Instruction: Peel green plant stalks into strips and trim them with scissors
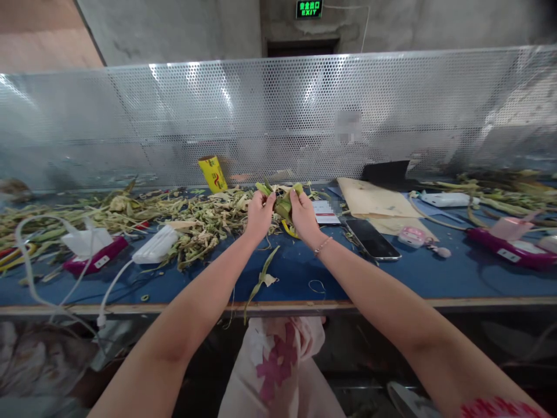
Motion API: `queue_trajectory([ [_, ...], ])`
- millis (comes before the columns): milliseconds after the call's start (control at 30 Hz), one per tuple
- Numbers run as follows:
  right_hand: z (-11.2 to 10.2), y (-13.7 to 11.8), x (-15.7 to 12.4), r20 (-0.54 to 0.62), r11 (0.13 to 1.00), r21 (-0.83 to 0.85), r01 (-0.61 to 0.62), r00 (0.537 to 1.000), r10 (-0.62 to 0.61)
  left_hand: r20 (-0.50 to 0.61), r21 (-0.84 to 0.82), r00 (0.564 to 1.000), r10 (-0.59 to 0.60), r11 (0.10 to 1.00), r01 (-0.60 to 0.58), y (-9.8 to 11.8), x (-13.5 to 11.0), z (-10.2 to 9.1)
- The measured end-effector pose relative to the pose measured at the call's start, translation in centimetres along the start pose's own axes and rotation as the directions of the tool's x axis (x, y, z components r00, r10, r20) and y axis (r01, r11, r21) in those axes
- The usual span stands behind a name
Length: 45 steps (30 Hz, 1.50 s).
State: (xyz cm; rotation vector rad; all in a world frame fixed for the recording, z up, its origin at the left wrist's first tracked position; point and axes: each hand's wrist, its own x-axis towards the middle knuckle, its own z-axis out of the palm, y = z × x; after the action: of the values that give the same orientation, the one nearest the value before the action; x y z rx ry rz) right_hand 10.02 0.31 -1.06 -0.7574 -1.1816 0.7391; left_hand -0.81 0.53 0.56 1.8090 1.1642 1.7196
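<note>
Over the blue tabletop [209,284], both my hands pinch a folded green leafy plant piece [284,208]. My left hand [260,213] has thumb and fingers closed on its left side. On its right side my right hand [306,217] grips it the same way, a thin bracelet at the wrist. Just left of my hands spreads a heap of dried plant scraps [209,223]. A loose leaf strip [262,274] lies in front of me near the table edge. Something yellow and curved [289,229] shows under my right hand, partly hidden.
To the right lie a phone [373,239], a pink earbud case [411,236], brown paper [374,198] and a purple power strip [511,248]. Leftward are a white power bank [155,245] with cable and another purple strip [96,255]. A perforated metal panel [278,116] stands behind.
</note>
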Motion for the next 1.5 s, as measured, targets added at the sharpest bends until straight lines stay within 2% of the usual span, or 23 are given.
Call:
queue_trajectory([
  [100,-0.1,-0.2,-0.2,-0.060,0.987,-0.130,0.091,0.993,-0.099,-0.063,0.074,0.998,-0.028,0.997,0.033,0.0,-0.1,0.0],
  [167,0.0,-0.5,-0.5,-0.038,0.979,-0.168,0.117,0.991,-0.125,-0.110,0.124,0.993,-0.033,0.991,0.047,0.1,0.0,0.0],
  [433,0.8,-1.5,-1.3,0.033,0.982,-0.169,0.090,0.996,-0.086,-0.211,0.182,0.977,0.020,0.983,0.019,-0.1,0.6,-0.6],
  [667,0.2,-0.2,-0.2,-0.101,0.998,-0.058,0.017,0.995,-0.023,-0.062,0.174,0.998,0.027,0.985,-0.016,0.3,0.1,-0.3],
  [800,0.2,0.1,-0.1,-0.125,1.000,-0.014,0.000,0.992,-0.001,-0.015,0.159,1.000,0.008,0.987,-0.005,0.4,-0.1,-0.2],
  [900,0.1,-0.1,0.0,-0.050,0.999,0.010,-0.048,0.998,0.048,-0.047,0.184,0.998,0.035,0.983,-0.026,0.2,0.0,-0.4],
  [1033,-0.3,-0.2,0.3,0.121,0.993,0.066,-0.096,0.989,0.087,-0.057,0.239,0.998,0.037,0.971,-0.023,0.1,0.0,-0.6],
  [1233,-0.7,-0.8,-0.1,0.343,0.949,0.222,-0.224,0.929,0.139,-0.048,0.235,0.998,0.031,0.972,-0.019,0.4,-0.2,-0.5],
  [1333,-0.6,-1.2,-0.3,0.353,0.935,0.247,-0.254,0.922,0.157,-0.049,0.205,0.999,0.011,0.979,-0.001,0.6,-0.3,-0.4],
  [1500,0.1,-1.1,-0.4,0.239,0.959,0.170,-0.227,0.953,0.183,0.005,0.117,0.998,0.056,0.991,-0.057,0.5,-0.5,-0.1],
])
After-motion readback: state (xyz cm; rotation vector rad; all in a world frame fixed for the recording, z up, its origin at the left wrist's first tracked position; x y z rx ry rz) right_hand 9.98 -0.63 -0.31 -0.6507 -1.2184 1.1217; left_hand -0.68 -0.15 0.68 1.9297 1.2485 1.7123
